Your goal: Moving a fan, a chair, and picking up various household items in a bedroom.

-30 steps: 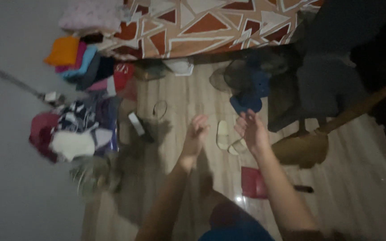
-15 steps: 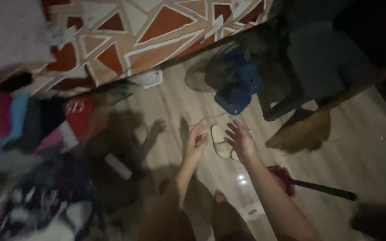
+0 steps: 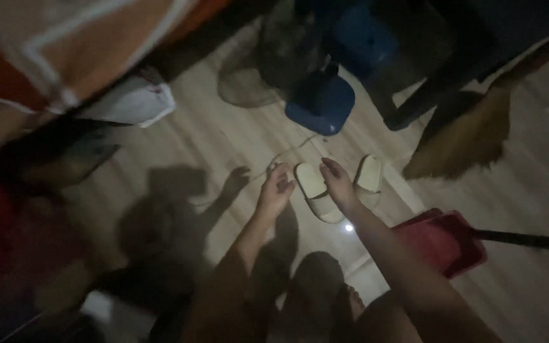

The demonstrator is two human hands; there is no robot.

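The left hand [image 3: 276, 188] hangs low over the pale wood-look floor [image 3: 223, 146], fingers curled loosely inward with nothing visibly in them, its fingertips just beside the toe of the nearer cream slipper [image 3: 316, 190]. The right hand [image 3: 340, 185] reaches down on the other side of that same slipper, fingers extended and slightly spread, the tips at its edge; in this dim, soft light I cannot tell whether they actually touch it, and nothing is gripped. The two hands thus flank the slipper from either side. The slippers are a pair of pale, open slides lying flat, soles down; the second slipper [image 3: 368, 179] sits just to the right of the first, near it but angled a little apart. A thin cord [image 3: 287, 152] trails across the floor from near the left hand toward the blue base of a floor fan [image 3: 320, 101], which stands beyond the slippers. To the right lies a red dustpan [image 3: 446, 241] with its dark handle running off frame, and a straw broom head [image 3: 465, 140] rests behind it. A patterned orange bedcover [image 3: 65, 44] hangs at upper left, with a white bag [image 3: 135, 101] below it.
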